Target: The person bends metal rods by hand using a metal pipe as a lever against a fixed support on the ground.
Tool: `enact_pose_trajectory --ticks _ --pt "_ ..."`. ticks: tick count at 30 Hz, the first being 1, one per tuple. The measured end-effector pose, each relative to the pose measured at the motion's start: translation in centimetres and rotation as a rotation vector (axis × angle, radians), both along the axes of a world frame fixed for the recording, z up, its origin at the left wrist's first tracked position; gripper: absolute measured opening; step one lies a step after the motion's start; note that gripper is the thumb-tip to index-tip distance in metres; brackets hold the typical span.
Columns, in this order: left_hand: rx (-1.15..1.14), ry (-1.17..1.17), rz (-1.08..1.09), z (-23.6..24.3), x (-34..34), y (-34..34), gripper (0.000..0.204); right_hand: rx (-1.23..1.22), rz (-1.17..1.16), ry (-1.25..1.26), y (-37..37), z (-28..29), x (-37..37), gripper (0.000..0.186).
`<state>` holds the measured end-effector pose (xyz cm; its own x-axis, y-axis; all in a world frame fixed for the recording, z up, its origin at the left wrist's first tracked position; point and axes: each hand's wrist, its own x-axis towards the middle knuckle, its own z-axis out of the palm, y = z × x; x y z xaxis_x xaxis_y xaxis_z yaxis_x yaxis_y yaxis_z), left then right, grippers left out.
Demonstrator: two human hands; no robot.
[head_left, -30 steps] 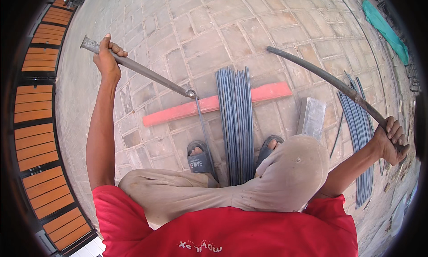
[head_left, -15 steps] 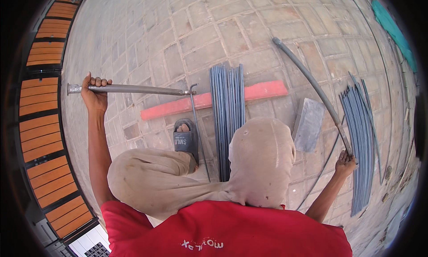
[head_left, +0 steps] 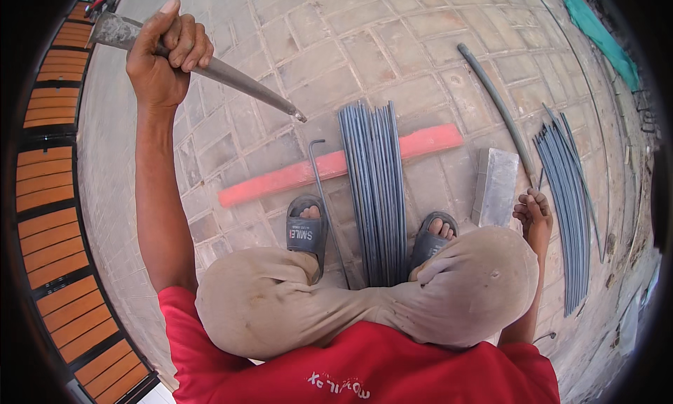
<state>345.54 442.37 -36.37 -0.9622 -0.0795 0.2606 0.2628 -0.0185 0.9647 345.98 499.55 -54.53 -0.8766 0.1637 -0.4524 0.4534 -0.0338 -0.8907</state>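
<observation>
My left hand (head_left: 170,50) is raised at the upper left, closed around a grey metal pipe (head_left: 238,80) near its wide, flattened end. The pipe slants down to the right, its narrow tip apart from the hooked rod (head_left: 317,172) below. At the right, my right hand (head_left: 533,211) has its fingers closed at the near end of a long, slightly curved grey pipe (head_left: 499,106). Exactly how the fingertips grip that end is hard to make out. A bundle of thin metal rods (head_left: 375,186) lies between my feet, across a red bar (head_left: 284,178).
A grey rectangular block (head_left: 496,186) sits near my right foot. Another bundle of rods (head_left: 563,214) lies to its right. Orange slatted panels in a black frame (head_left: 52,214) line the left side. Green cloth (head_left: 601,36) lies at the far right on the brick paving.
My left hand has lifted its pipe, tilting it and drawing its tip off the hooked rod. My right hand has moved forward and slightly left with its pipe. My right knee has swung outward.
</observation>
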Motion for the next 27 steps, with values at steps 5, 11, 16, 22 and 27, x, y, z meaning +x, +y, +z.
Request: enact_pose_trajectory --ticks 5,11,16,22,27 --pt "0.052 0.046 0.261 -3.1 -0.4 -2.9 0.039 0.132 0.415 0.005 -10.3 1.9 -1.9 0.022" --pt "0.152 -0.005 0.352 -5.5 -6.4 -3.5 0.037 0.432 1.12 -0.04 -18.7 3.2 -1.6 0.018" --pt "0.061 0.057 0.417 -7.1 -12.5 -2.8 0.028 0.456 1.83 -0.289 -22.8 0.2 2.7 0.023" --pt "0.017 0.026 0.344 -6.6 -14.9 2.5 0.036 0.442 1.748 -0.379 -27.5 -8.4 14.4 0.029" --pt "-0.038 0.08 0.383 -7.9 -16.0 1.2 0.023 0.615 1.61 -0.307 -28.8 -12.9 21.0 0.027"
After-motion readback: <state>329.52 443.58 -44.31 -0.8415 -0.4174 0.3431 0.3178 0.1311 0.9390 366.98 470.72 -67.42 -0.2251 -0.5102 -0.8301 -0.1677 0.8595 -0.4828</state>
